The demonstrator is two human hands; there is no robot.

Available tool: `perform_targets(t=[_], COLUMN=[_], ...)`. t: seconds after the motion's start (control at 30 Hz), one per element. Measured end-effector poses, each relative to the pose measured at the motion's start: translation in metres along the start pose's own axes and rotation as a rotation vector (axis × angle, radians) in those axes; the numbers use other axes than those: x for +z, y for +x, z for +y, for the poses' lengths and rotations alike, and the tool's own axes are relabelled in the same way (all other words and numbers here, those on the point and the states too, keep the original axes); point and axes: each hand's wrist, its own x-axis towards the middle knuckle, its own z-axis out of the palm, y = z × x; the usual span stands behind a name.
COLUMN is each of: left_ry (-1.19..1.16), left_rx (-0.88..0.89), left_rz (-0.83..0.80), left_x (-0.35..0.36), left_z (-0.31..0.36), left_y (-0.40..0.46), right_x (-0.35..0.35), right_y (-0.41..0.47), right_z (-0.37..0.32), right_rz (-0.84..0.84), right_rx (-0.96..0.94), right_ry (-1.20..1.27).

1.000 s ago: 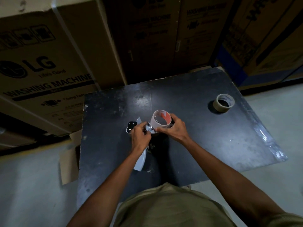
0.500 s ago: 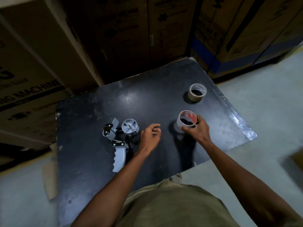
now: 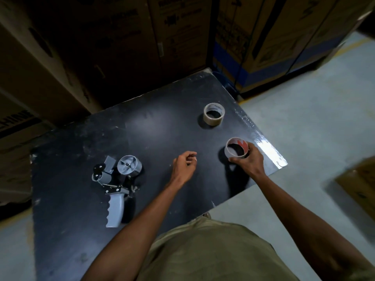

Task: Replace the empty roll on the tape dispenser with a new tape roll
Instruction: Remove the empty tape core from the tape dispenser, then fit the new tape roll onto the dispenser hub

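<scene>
A: Right hand (image 3: 250, 162) at the right of the frame grips the empty roll (image 3: 236, 148), upright on the black table (image 3: 142, 128).

B: The left hand (image 3: 183, 166), mid-frame, has its fingers loosely curled and holds nothing.

A: The tape dispenser (image 3: 117, 181) lies lower left, spindle bare. The new tape roll (image 3: 214, 114) sits in the upper right, beyond the empty one.

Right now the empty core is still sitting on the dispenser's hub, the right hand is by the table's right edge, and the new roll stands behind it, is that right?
Not quite. The head view shows the dispenser with a bare hub; the empty core is off it, gripped by the right hand by the table's right edge. The new roll does stand behind it.
</scene>
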Motion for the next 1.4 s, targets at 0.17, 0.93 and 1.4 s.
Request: perform_targets(t=[0.17, 0.93, 1.4], left_ry=[-0.004, -0.09, -0.209], left_rx=[-0.016, -0.032, -0.111], left_rz=[0.014, 0.302, 0.447], left_x=[0.008, -0.104, -0.2], left_z=[0.008, -0.034, -0.094], left_y=[-0.002, -0.037, -0.106], right_x=[-0.005, 0.083, 0.221], right_y=[0.004, -0.079, -0.189], right_z=[0.003, -0.086, -0.158], right_rz=[-0.004, -0.259, -0.822], right_rx=[-0.039, -0.531, -0.457], right_ry=[0.0, -0.185, -0.234])
